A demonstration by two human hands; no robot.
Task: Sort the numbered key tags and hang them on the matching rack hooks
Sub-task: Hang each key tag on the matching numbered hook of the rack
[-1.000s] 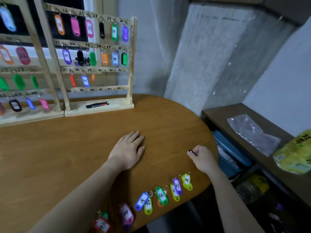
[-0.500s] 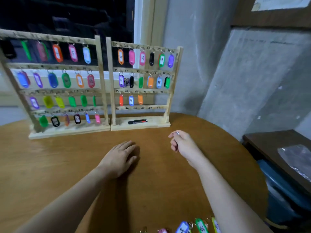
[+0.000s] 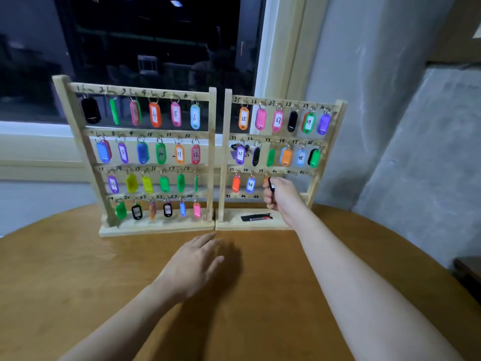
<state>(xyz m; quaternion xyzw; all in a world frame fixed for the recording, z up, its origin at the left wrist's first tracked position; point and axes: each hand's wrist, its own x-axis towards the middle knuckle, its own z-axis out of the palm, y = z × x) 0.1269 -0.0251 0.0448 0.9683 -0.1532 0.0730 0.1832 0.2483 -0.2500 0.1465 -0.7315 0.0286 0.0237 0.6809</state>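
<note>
Left rack [image 3: 213,157] is full. Left hand [image 3: 194,267] lies flat on the table [image 3: 78,282], fingers straight, idle. Right hand [image 3: 279,196] pinches a black tag [image 3: 271,184] upright, at the right rack [image 3: 226,152], hook 40 just above, the nearer hand by far.

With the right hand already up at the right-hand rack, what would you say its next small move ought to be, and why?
Probably lift the black tag pinched in the right hand a little, so its ring slips over the hook marked 40. The hand sits just under that label, 37 to 39 beside it are filled, and 41 and 42 look bare. The tag's number is hidden, so 40 is a guess.
</note>
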